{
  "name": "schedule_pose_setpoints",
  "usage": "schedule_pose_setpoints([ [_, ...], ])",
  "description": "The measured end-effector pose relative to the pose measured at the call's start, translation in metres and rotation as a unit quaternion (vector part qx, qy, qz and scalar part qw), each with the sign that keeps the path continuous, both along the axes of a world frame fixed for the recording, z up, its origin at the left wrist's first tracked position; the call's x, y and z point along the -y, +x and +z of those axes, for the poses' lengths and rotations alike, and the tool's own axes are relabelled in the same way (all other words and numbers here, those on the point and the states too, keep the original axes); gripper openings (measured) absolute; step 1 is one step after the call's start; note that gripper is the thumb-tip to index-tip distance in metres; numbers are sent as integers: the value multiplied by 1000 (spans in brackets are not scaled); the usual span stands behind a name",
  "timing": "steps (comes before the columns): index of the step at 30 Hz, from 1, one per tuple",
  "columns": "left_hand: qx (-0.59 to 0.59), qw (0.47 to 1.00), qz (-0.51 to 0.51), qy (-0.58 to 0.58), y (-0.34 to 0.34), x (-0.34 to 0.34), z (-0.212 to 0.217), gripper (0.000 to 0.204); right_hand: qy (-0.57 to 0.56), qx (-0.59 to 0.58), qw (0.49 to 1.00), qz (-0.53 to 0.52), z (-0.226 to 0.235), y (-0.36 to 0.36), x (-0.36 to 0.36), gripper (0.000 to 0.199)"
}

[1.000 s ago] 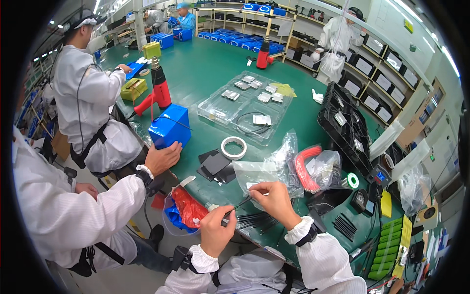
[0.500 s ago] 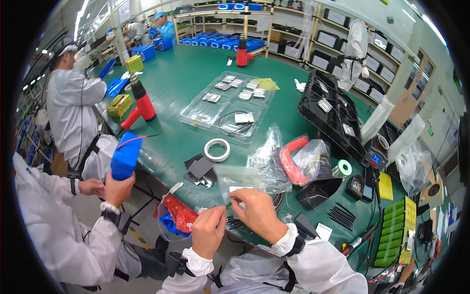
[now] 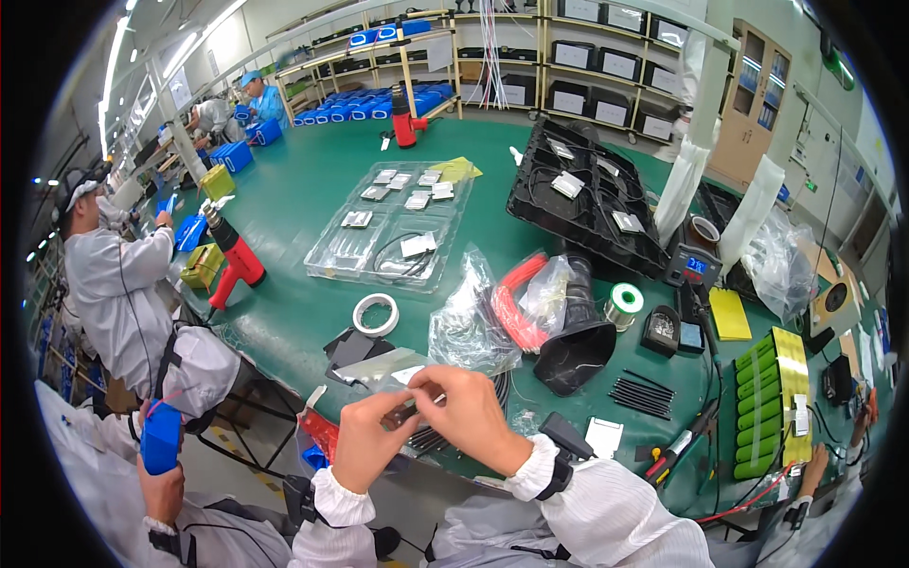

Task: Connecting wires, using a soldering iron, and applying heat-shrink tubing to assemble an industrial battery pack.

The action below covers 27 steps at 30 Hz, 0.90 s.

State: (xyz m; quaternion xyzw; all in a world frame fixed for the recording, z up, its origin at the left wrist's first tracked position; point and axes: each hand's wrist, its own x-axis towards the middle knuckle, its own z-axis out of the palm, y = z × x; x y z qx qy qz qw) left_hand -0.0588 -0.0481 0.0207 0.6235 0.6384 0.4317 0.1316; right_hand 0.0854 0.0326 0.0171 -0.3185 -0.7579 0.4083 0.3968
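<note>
Work looks mid-step: left hand (image 3: 369, 437) and right hand (image 3: 468, 417) together pinch a small, thin, dark piece (image 3: 402, 415), mostly hidden, toward seven o'clock by the green surface (image 3: 303, 151). Slim, straight black rods (image 3: 642, 398) lie unhandled at four o'clock; what remains cannot be told.

Small dark piece (image 3: 403, 414) — slim, partly hidden — between the two hands (image 3: 466, 413)

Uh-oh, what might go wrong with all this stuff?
The small dark piece between the left hand and right hand might slip out. The dark strands near the table's edge could get nudged off. The red heat gun, also near an edge, might get bumped.
</note>
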Motion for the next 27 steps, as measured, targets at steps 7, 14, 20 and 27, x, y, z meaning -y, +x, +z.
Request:
schedule_pose_setpoints([
  [7, -9, 996, -82, -32, 5, -14, 51, 36, -45, -75, 996, -22, 29, 16, -10, 13],
  [14, -322, 932, -153, 67, 18, -20, 104, 65, -63, -144, 988, 2, 59, 40, -1, 12],
  [20, -280, 928, -230, 86, 21, -77, 102, 23, 55, -169, 978, -106, 74, 91, 20, 24],
  [27, -187, 903, -151, 355, 60, -223, 125, 25, -74, -138, 963, -220, 34, 222, 81, 21],
])
